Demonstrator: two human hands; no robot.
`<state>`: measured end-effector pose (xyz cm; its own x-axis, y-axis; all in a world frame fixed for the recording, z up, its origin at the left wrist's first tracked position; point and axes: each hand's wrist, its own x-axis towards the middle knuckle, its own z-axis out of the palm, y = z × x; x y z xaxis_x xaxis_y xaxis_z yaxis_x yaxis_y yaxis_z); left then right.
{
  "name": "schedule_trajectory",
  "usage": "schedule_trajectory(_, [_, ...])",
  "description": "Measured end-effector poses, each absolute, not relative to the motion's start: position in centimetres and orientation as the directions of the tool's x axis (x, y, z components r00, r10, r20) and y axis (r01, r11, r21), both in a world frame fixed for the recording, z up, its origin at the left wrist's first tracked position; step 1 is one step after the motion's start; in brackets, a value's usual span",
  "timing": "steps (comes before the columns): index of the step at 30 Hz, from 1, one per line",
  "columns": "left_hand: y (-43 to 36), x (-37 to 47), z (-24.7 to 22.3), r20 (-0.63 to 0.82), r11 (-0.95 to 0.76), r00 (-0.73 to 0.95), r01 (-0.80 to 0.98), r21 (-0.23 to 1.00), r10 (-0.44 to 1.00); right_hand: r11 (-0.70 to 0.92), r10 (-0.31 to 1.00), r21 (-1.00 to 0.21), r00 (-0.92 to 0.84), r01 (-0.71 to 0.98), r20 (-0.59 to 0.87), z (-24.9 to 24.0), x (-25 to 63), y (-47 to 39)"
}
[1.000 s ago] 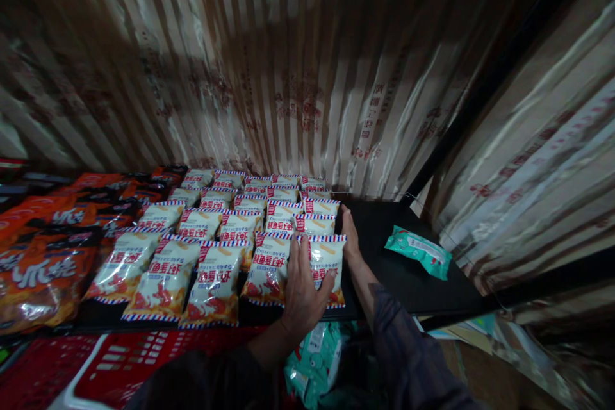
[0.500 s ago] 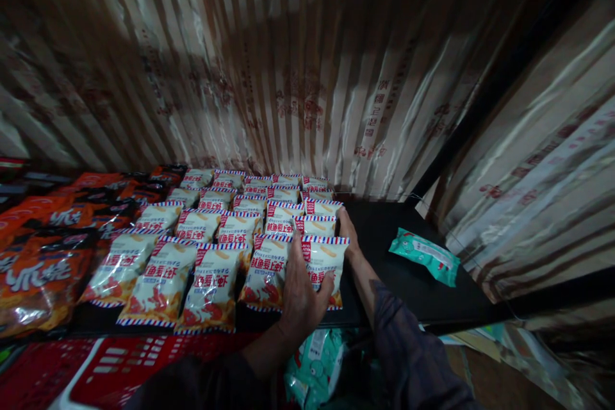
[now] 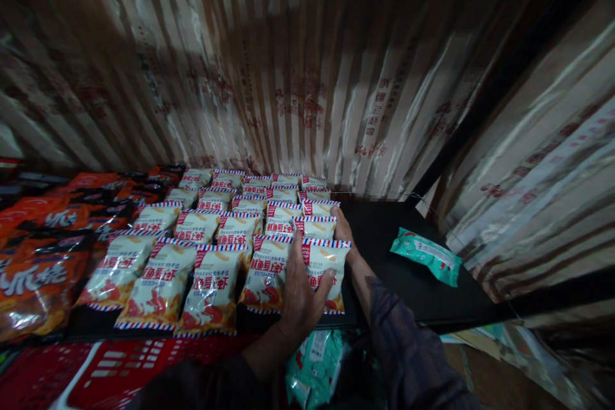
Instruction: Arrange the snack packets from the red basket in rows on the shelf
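Note:
Rows of pale snack bags with striped red, white and blue edges stand on a black shelf. My left hand lies against the front-right snack bag, fingers stretched along its left side and thumb apart across its face. Along the right side of that same column rests my right hand, its fingers extended and partly hidden by the bags. Between the two hands the front-right bag stands slightly tilted back against the one behind it.
Orange and black snack bags fill the shelf's left. A green packet lies at its right. Below the front edge are a red basket and another green packet. Striped printed sheeting hangs behind, beside a dark post.
My right hand has shifted slightly left, against the bag column. My left hand has hardly moved, and the front-right bag sits almost as before.

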<state>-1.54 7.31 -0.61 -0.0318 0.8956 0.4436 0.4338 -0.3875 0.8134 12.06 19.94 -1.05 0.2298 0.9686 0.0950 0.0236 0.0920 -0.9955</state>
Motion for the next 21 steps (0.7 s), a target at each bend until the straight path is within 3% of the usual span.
schedule_trajectory(11, [7.2, -1.7, -0.5, 0.45, -0.38, -0.037, 0.479, 0.791, 0.892, 0.092, 0.952, -0.994, 0.288, 0.059, 0.105, -1.3, 12.4, 20.6])
schedule_trajectory(21, [7.2, -1.5, -0.7, 0.619, -0.459, -0.002, 0.668, 0.585, 0.786, 0.068, 0.941, -0.998, 0.333, -0.01, 0.06, -2.0, 13.6, 23.0])
